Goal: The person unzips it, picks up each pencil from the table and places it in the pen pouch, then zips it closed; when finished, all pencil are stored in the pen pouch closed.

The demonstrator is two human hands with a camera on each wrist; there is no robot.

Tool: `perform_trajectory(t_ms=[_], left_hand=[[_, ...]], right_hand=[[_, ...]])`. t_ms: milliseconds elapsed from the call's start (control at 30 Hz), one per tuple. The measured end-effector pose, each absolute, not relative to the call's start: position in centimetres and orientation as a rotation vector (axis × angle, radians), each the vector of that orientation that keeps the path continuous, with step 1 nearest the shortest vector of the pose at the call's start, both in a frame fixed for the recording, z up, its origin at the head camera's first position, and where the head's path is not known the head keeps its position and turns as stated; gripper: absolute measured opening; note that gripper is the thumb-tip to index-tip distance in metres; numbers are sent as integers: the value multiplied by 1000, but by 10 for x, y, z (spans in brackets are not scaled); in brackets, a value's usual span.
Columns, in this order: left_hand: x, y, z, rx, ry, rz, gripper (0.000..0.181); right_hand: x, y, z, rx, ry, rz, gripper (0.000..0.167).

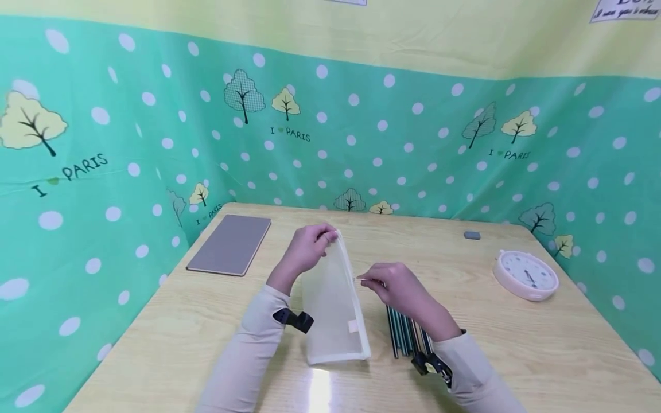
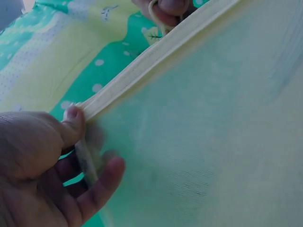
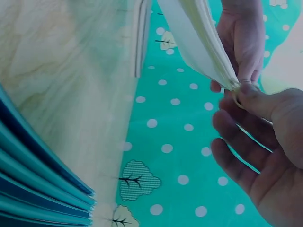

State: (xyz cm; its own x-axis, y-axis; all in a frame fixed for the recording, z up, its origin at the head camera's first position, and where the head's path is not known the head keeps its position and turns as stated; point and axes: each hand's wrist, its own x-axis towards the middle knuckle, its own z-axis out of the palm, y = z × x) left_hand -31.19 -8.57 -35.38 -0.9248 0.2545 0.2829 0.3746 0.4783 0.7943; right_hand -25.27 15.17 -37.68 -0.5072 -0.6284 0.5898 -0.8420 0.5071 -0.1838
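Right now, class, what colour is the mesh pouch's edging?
The edging is pale cream, showing best in the left wrist view.

My left grip (image 1: 307, 248): pinching, farther out | my right grip (image 1: 400, 287): pinching, nearer | both my forearms (image 1: 248, 344) angled inward

Closed notebook (image 1: 230, 245), round clock (image 1: 525, 276), gray block (image 1: 472, 235), dotted cloth (image 1: 361, 135)

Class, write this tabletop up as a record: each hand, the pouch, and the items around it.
left hand: pinches the pouch at its far corner
right hand: pinches a cord loop at the pouch's edge
pouch: pale, see-through
right of pouch: slim teal and dark sticks
far left: grey notebook
far right: round clock, small grey-blue block
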Motion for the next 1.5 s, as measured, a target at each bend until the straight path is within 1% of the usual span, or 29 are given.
perform_trajectory(t_ms=[167, 300, 400, 500, 600, 667, 733, 800, 867, 967, 1033, 1133, 1233, 1333, 1433, 1500], left_hand=[[-313, -96, -350, -364, -2437, -1446, 25], [-316, -109, -348, -228, -2328, -1456, 25], [-317, -120, -346, -179, -2231, -1456, 26], [-319, -126, -342, -169, -2144, -1453, 23], [-318, -126, -338, -198, -2138, -1464, 24], [-315, -123, -336, -260, -2173, -1486, 25], [-312, -119, -337, -364, -2199, -1502, 26], [-309, -114, -338, -506, -2195, -1521, 24], [-306, -108, -339, -636, -2180, -1534, 21], [-305, -100, -340, -783, -2144, -1540, 18], [-305, -97, -340, -832, -2135, -1534, 16], [-305, -94, -342, -870, -2142, -1540, 15], [-307, -93, -346, -882, -2171, -1572, 15], [-308, -90, -351, -884, -2210, -1588, 16], [-309, -84, -354, -864, -2275, -1543, 21], [-307, -78, -356, -806, -2339, -1460, 29]], right_hand=[[-243, 156, -366, 1286, -2440, 673, 7], [-227, 150, -356, 1409, -2543, 685, 8], [-213, 145, -348, 1470, -2591, 647, 7], [-205, 144, -339, 1466, -2617, 620, 7], [-204, 145, -334, 1509, -2625, 692, 7], [-207, 147, -336, 1573, -2625, 779, 7], [-211, 147, -341, 1584, -2644, 894, 10], [-214, 145, -346, 1495, -2677, 1006, 15], [-217, 143, -350, 1343, -2688, 1063, 18], [-220, 140, -353, 1132, -2681, 1058, 17], [-222, 139, -356, 1067, -2679, 1012, 14], [-223, 138, -360, 1061, -2700, 1044, 12], [-225, 138, -363, 1090, -2726, 1171, 15], [-227, 138, -366, 1065, -2765, 1267, 18], [-230, 138, -370, 966, -2805, 1310, 21], [-233, 139, -373, 877, -2812, 1333, 21]])
